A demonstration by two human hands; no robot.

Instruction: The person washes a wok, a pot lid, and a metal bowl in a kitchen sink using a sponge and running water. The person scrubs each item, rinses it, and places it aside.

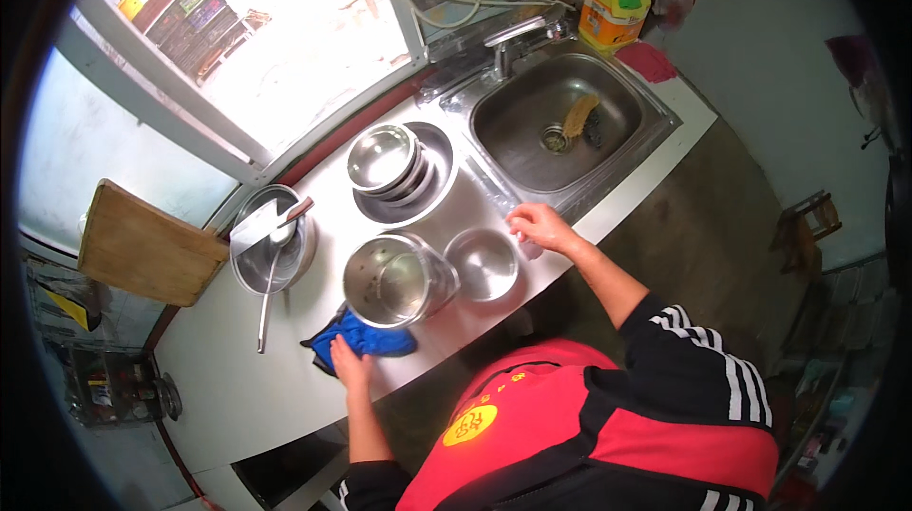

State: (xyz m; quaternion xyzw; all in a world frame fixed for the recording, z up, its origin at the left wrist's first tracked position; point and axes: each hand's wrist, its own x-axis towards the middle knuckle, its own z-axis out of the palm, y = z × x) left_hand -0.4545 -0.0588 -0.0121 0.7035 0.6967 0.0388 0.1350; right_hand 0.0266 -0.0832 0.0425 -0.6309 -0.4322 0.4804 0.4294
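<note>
My left hand [350, 366] lies on the near edge of a crumpled blue cloth [381, 341], thumb apart from the fingers. Partly over that cloth stands a deep steel pot [388, 283], with its mouth toward me. To its right sits a shallow steel bowl [482, 265] on the white countertop [442, 361]. My right hand [541, 226] hovers just past the bowl, by the sink's near left corner. Its fingers are loosely bent and I see nothing in them. Behind the pot, several small steel bowls [385, 158] are nested inside a wide steel basin [438, 201].
A cleaver [260, 232] and a ladle [268, 297] lie across another steel pot [303, 254] at left, beside a wooden chopping board [146, 244]. The sink [520, 162] under the faucet [502, 55] holds a yellowish scrubber [581, 115]. An orange-yellow jug [613, 12] stands behind.
</note>
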